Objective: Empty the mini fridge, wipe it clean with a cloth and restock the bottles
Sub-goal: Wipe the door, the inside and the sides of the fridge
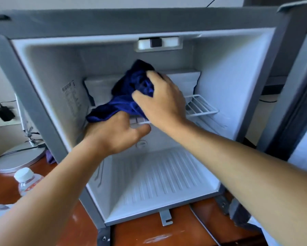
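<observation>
At the centre of the frame the right hand [164,100] curls its fingers into a bunched, plush dark-blue cloth [131,91], while the left hand [117,134] just below grips the cloth's hanging lower fold, thumb stretched out to the right. The cloth sits against the white wire shelf [200,107] inside the open mini fridge [48,82], whose smooth white plastic walls and ribbed floor fill the middle. At lower left a clear, white-capped plastic bottle [25,180] stands on the glossy reddish wooden table [149,233].
</observation>
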Tool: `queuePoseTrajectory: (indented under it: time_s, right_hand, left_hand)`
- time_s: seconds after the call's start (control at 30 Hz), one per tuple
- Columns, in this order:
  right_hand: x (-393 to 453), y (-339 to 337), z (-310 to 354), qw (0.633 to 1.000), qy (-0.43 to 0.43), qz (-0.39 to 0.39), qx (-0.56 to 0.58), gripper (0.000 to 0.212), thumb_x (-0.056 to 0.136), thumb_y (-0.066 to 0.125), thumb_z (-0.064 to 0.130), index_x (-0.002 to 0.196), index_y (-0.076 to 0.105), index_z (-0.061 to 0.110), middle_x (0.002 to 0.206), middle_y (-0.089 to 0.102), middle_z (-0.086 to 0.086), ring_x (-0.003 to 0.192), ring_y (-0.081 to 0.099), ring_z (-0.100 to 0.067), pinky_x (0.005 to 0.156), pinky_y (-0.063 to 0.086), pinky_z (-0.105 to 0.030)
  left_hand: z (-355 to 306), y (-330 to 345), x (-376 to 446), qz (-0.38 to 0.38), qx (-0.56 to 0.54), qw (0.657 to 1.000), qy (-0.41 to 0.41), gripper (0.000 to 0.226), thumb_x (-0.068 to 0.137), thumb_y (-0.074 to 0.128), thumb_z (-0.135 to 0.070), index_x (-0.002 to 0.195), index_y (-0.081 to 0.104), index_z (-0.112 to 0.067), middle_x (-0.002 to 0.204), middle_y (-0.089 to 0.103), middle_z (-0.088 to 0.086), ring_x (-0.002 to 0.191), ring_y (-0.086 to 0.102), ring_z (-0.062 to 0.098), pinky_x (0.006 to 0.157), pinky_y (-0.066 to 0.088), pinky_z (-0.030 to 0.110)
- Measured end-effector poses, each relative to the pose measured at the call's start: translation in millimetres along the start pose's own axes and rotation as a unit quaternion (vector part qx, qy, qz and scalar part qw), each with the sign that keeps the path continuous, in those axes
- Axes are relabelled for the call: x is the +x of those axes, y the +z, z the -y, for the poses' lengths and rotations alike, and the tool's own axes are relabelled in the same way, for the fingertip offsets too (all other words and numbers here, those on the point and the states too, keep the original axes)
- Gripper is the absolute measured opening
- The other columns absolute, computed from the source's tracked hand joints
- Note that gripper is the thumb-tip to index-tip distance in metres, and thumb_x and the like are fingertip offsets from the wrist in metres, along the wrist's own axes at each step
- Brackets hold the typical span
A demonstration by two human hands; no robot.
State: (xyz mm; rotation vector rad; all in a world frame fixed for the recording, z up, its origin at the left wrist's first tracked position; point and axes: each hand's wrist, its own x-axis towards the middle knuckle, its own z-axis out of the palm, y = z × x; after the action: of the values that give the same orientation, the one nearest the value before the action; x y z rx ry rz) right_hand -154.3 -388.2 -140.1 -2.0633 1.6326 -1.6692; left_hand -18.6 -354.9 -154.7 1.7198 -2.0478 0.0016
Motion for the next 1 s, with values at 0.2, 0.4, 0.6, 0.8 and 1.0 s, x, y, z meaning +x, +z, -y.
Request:
queuePoseTrajectory:
  time_s: [0.2,0.4,0.6,0.8,1.0]
  right_hand:
    - [5.7,-39.0,-32.7,0.991,-0.036,0.124,0.029,0.061,0.081,0.049,0.062,0.140,0.042,0.048,0.121,0.070,0.013,0.111,0.064,-0.023,0.094,0.049,-0.039]
    - [12.5,-37.6,-66.3,0.971,0.041,0.103,-0.213,0.037,0.101,0.039,0.037,0.102,0.070,0.016,0.107,0.072,-0.014,0.100,0.064,-0.039,0.071,0.036,-0.038]
    - [13.5,-32.1,-84.1,0.970,-0.011,0.092,-0.225,0.038,0.103,0.038,0.035,0.096,0.070,0.016,0.098,0.072,-0.013,0.094,0.063,-0.040,0.068,0.037,-0.039]
    - [0.6,-28.6,-83.7,0.972,-0.014,0.057,-0.229,0.031,0.100,0.038,0.045,0.105,0.062,0.026,0.106,0.072,0.003,0.104,0.063,-0.030,0.064,0.036,-0.036]
    - [-13.1,-33.4,-71.1,0.970,0.049,0.076,-0.224,0.017,0.088,0.065,0.026,0.073,0.060,0.022,0.100,0.073,-0.006,0.099,0.067,-0.032,0.066,0.029,-0.028]
  left_hand:
    - [6.0,-4.2,5.7,-0.081,-0.245,0.964,-0.064,0.079,0.066,0.066,-0.073,0.125,0.043,-0.026,0.131,0.059,-0.008,0.124,0.054,0.014,0.109,0.039,0.036]
    - [-30.8,0.5,9.0,-0.043,-0.078,0.995,0.034,0.062,0.067,0.071,-0.083,0.084,0.049,-0.028,0.086,0.062,-0.014,0.086,0.060,0.018,0.080,0.046,0.035]
    - [-48.0,-10.5,39.7,0.045,-0.031,0.997,0.062,0.060,0.063,0.086,-0.065,0.089,0.043,-0.032,0.087,0.057,-0.016,0.086,0.058,0.019,0.070,0.042,0.036]
    - [-62.1,-18.0,22.0,-0.127,0.038,0.984,0.115,0.048,0.079,0.076,-0.039,0.070,0.031,-0.025,0.063,0.044,-0.008,0.053,0.038,0.021,0.059,0.037,0.036]
    - [-108.4,-0.1,37.5,-0.142,0.001,0.984,0.107,0.034,0.090,0.061,-0.041,0.081,0.031,-0.028,0.070,0.040,-0.004,0.073,0.047,0.035,0.068,0.033,0.037]
